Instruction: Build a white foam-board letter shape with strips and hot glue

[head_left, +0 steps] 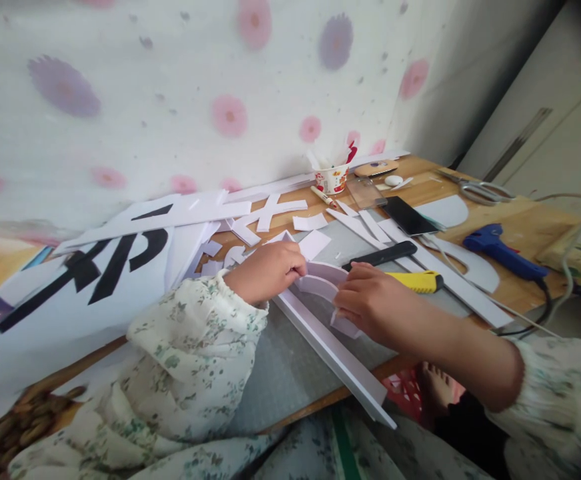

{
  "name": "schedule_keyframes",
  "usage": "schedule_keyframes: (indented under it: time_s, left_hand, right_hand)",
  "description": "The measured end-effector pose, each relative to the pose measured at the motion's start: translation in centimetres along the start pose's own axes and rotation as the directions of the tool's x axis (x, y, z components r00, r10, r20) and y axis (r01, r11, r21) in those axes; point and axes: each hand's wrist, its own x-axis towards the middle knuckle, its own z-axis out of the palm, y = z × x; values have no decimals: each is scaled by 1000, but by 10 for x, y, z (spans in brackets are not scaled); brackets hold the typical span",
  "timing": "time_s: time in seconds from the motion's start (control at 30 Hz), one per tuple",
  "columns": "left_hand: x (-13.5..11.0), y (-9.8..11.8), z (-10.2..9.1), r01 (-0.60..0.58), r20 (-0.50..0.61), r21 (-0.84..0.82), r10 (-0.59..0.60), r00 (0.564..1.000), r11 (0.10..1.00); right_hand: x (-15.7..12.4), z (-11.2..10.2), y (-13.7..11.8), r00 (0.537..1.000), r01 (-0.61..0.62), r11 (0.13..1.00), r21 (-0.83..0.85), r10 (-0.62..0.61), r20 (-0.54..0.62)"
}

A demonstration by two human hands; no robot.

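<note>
A white foam-board letter (333, 353) lies on the grey cutting mat (255, 380), with a long straight stem and a curved strip (320, 283) standing on edge. My left hand (273, 270) is closed in a pinch at the upper end of the letter, where stem and curve meet. The fingers of my right hand (370, 300) are closed on the right side of the curved strip. Its fingertips are partly hidden behind the hand. Just beyond my right hand lie a black-handled tool (383, 255) and a yellow utility knife (415, 281).
Farther right are a blue glue gun (503, 250) with its cord, scissors (485, 191) and a black phone (409, 215). A patterned paper cup (331, 180) stands at the back. White scraps (270, 213) and a printed sheet (120, 293) with black lettering lie left.
</note>
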Motion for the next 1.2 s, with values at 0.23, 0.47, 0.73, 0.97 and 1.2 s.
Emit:
schedule_keyframes:
  time_s: [0.23,0.47,0.73,0.97,1.2]
  left_hand:
    - [1,-1,2,6,-12,-13,-6,1000,1000]
    - [1,2,2,16,1,13,-16,1000,1000]
    - [0,0,-2,28,-45,-72,-31,999,997]
    - [-8,8,-7,5,-167,-801,-232,958,599]
    - [-13,26,7,-17,-10,-998,116,993,64]
  right_hand:
    - [-3,3,1,1000,2,1000,8,-2,-27]
    - [-3,2,0,1000,-4,1000,17,4,-26]
    - [-11,-7,1,992,-4,998,59,12,-128]
    - [-34,-27,20,934,-8,819,574,212,-289]
    - [-39,-16,11,908,13,318,948,392,-144]
